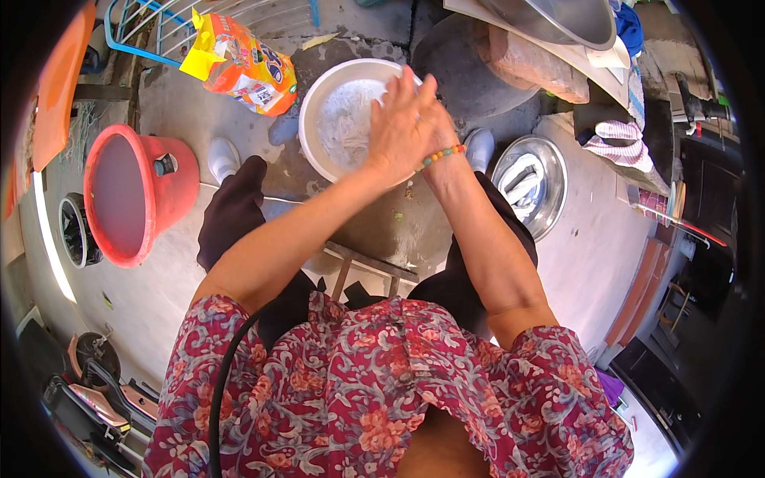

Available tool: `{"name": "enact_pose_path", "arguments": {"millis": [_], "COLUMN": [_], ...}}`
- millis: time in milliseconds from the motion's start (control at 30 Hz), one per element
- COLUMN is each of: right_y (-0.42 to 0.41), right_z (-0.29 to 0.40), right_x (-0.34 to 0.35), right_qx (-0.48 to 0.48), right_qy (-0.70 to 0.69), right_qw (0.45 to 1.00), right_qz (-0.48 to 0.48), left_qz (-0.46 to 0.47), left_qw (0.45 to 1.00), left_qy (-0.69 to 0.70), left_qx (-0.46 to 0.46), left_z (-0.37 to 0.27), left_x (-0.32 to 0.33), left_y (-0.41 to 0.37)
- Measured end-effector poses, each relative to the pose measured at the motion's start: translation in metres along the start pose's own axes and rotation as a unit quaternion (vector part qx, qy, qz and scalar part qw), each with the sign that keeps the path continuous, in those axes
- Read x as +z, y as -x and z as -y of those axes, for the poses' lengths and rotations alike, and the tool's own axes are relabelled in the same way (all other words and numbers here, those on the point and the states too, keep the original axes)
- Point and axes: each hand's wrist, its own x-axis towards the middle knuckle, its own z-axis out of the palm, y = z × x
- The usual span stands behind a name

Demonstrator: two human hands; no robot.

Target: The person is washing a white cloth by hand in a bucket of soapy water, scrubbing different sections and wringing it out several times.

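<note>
My left hand (pixel 400 128) lies against my right hand (pixel 441 128), over the right side of a white plastic basin (pixel 309 143). The left hand's fingers are extended, its back towards me. It covers most of the right hand, and both palms are hidden, so whether anything is between them does not show. A bead bracelet (pixel 443 155) circles my right wrist. In the basin, pale wet cloth (pixel 357 138) lies in whitish, sudsy water. An orange and yellow detergent bag (pixel 248 66) with its top open stands left of the basin.
On the left is a red bucket (pixel 147 239) of cloudy water beside a small lined bin (pixel 63 236). To the right, a steel basin (pixel 559 209) holds twisted white cloth (pixel 521 185). A blue-framed rack (pixel 140 54) stands behind the bag. A large metal bowl (pixel 556 21) sits at upper right.
</note>
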Motion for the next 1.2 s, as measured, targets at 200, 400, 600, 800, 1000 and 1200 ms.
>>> {"name": "enact_pose_path", "arguments": {"millis": [200,400,600,800,1000,1200], "right_y": [0.009,-0.017,0.010,-0.015,0.000,-0.011], "right_z": [-0.008,0.017,-0.010,0.003,-0.009,-0.007], "right_x": [0.008,-0.002,0.023,0.006,0.019,0.014], "right_qx": [0.050,0.003,0.014,-0.001,-0.023,0.032], "right_qy": [-0.053,-0.050,0.028,0.002,0.061,0.010], "right_qw": [0.995,0.998,0.997,1.000,0.996,0.999], "right_qz": [0.064,-0.048,0.065,-0.008,0.066,0.027], "left_qz": [-0.059,-0.007,-0.106,0.054,-0.022,0.019], "left_qw": [0.959,0.995,0.993,0.985,0.998,0.992], "left_qy": [0.254,0.071,0.048,0.160,0.015,0.123], "left_qx": [-0.113,0.073,0.020,0.039,0.065,0.011], "left_z": [0.028,-0.009,0.048,0.005,0.045,0.038], "left_x": [-0.016,0.002,-0.013,-0.009,-0.010,-0.010], "left_y": [-0.024,0.026,-0.032,0.004,-0.023,-0.016]}}
